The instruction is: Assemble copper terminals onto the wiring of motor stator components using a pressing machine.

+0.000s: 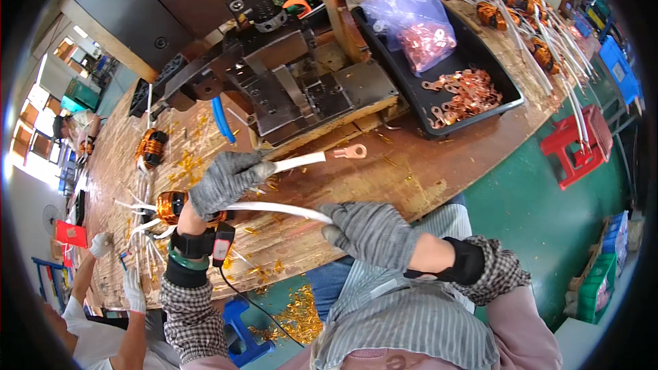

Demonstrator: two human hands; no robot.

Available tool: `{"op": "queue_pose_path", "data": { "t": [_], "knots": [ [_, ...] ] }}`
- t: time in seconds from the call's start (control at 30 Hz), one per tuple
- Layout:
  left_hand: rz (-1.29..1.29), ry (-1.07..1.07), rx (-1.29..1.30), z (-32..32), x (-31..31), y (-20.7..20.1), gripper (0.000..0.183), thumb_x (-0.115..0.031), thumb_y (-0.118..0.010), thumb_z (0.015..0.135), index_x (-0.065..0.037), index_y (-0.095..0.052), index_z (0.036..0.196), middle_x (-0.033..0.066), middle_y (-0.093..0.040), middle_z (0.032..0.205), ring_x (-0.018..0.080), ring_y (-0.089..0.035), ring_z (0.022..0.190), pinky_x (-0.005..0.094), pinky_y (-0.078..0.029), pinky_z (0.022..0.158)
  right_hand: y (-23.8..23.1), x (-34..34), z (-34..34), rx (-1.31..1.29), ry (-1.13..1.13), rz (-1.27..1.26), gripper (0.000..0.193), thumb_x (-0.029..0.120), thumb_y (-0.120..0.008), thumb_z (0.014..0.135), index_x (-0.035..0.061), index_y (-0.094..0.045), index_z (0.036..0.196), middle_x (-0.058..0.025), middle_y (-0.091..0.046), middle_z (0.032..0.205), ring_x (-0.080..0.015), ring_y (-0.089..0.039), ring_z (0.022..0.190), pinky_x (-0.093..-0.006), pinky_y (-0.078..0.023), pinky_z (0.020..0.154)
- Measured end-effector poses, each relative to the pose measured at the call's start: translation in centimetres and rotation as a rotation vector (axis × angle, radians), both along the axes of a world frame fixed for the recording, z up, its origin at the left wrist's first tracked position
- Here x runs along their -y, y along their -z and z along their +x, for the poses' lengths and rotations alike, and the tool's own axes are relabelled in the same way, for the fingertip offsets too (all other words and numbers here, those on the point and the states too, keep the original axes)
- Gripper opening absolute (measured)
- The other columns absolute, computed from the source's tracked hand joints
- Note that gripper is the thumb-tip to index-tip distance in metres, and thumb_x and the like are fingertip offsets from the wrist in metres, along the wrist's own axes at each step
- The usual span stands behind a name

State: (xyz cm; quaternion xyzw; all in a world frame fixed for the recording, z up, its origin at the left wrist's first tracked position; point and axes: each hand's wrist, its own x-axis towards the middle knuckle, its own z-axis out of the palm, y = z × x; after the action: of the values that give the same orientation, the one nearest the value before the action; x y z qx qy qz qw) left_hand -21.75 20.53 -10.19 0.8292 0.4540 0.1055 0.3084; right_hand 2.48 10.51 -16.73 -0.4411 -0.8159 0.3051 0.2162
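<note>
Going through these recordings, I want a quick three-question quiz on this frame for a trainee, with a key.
1. True or false: the left hand is ungloved.
2. Fill in: the white lead in that hand is tipped with a copper ____.
3. What shares the black tray with the loose copper lugs: A) a red stool, B) a plastic bag, C) a wound coil?

Key: 1. False. 2. Ring lug. 3. B.

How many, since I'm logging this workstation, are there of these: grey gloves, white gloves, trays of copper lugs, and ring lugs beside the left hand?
Grey knit gloves: 2
White gloves: 2
Black tray of copper lugs: 1
Copper ring lug beside the left hand: 1
Total: 6
</note>
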Motion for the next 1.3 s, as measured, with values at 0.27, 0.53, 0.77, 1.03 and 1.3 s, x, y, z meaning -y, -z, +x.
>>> {"op": "queue_pose_path", "data": {
  "t": [0.27,0.53,0.77,1.03,1.3],
  "knots": [
    [0.646,0.343,-0.021,4.9,5.4,-0.4,0.038,-0.039,-0.060,0.079,-0.010,-0.063,0.104,0.0121,-0.060,0.091,0.0288,-0.059,0.081,0.0363,-0.048,0.069,0.2,-0.5,0.4,0.030,0.093,0.172,0.025,0.030,-0.049,0.089,0.0062,-0.054,0.084,-0.0144,-0.053,0.060,-0.0312,-0.055,0.054,-0.0403,-0.042,0.048],
    [0.415,0.288,-0.275,6.0,6.7,2.0,0.028,-0.032,-0.053,0.084,-0.016,-0.062,0.106,0.0065,-0.057,0.079,0.0243,-0.058,0.068,0.0376,-0.044,0.054,-4.2,-6.2,12.2,0.064,0.403,0.254,0.026,0.035,-0.055,0.083,0.0120,-0.064,0.092,-0.0116,-0.064,0.079,-0.0281,-0.062,0.075,-0.0352,-0.049,0.065],
    [0.329,0.388,-0.263,7.3,5.3,2.1,0.020,-0.027,-0.052,0.085,-0.010,-0.059,0.093,0.0084,-0.057,0.075,0.0278,-0.058,0.067,0.0400,-0.044,0.057,-3.1,-14.3,19.2,0.987,0.298,0.125,0.024,0.024,-0.060,0.074,0.0138,-0.066,0.094,-0.0119,-0.064,0.093,-0.0298,-0.061,0.090,-0.0399,-0.050,0.076],
    [0.244,0.202,-0.052,7.8,5.6,2.6,0.026,-0.034,-0.053,0.086,-0.015,-0.067,0.098,0.0083,-0.065,0.081,0.0271,-0.062,0.069,0.0353,-0.047,0.063,-1.3,-13.8,20.5,0.690,0.407,0.157,0.029,0.027,-0.070,0.071,0.0148,-0.066,0.097,-0.0129,-0.063,0.093,-0.0276,-0.059,0.087,-0.0361,-0.047,0.078],
    [0.119,0.244,0.008,6.5,4.5,1.5,0.033,-0.030,-0.058,0.085,-0.010,-0.059,0.111,0.0127,-0.063,0.089,0.0256,-0.062,0.081,0.0338,-0.049,0.070,-2.4,-10.6,19.3,-0.642,0.598,0.108,0.029,0.023,-0.062,0.085,0.0021,-0.061,0.106,0.0002,-0.063,0.078,-0.0045,-0.053,0.067,-0.0179,-0.044,0.063]
  ]
}}
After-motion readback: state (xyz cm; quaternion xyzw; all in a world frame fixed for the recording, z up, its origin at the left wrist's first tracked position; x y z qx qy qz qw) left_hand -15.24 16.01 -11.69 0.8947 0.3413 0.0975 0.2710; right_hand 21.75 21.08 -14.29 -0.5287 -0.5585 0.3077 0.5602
